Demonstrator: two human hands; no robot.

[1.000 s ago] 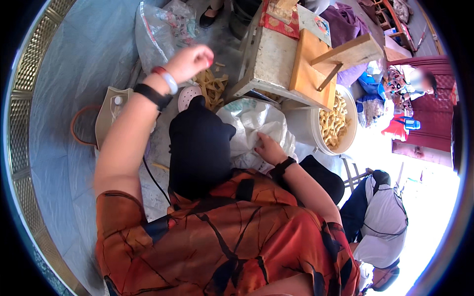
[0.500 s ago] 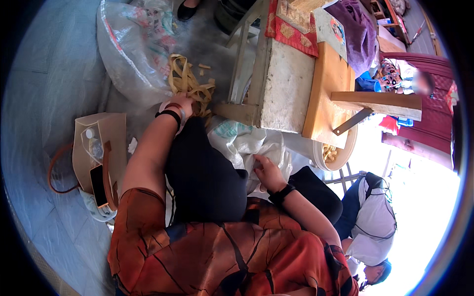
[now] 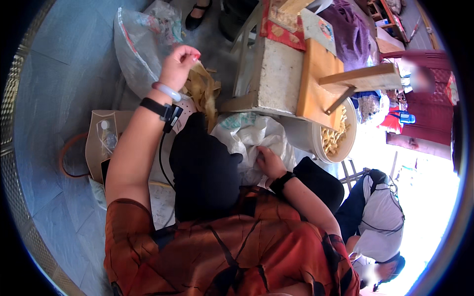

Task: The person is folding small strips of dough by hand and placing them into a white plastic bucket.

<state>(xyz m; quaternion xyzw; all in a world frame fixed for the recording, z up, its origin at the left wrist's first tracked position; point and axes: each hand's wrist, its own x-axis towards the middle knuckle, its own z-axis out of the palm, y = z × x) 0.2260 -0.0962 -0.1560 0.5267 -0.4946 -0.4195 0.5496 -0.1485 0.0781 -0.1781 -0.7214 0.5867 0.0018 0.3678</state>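
Observation:
My left hand (image 3: 178, 65) is raised above a heap of flat, tan-yellow strips (image 3: 201, 89) on the floor. Its fingers are pinched together, and one strip seems to run down from the fingertips. Farther right, my right hand (image 3: 269, 163) lies by the white woven sack (image 3: 254, 133), fingers loosely bent and thumb apart, with nothing visible in them. The sack is crumpled beside my dark-clad knee (image 3: 205, 163).
A clear plastic sack (image 3: 143, 54) lies beyond the left hand. At the left stands a beige handbag (image 3: 96, 130). A wooden bench (image 3: 276, 74) with a board and lever is ahead, and a white bucket (image 3: 353, 133) holds short yellowish pieces. Another person (image 3: 382, 217) is at the right.
My left hand has lifted up and away from the strip heap, its fingers now pinched. My right hand stays by the white sack, shifted slightly. The view has turned a little.

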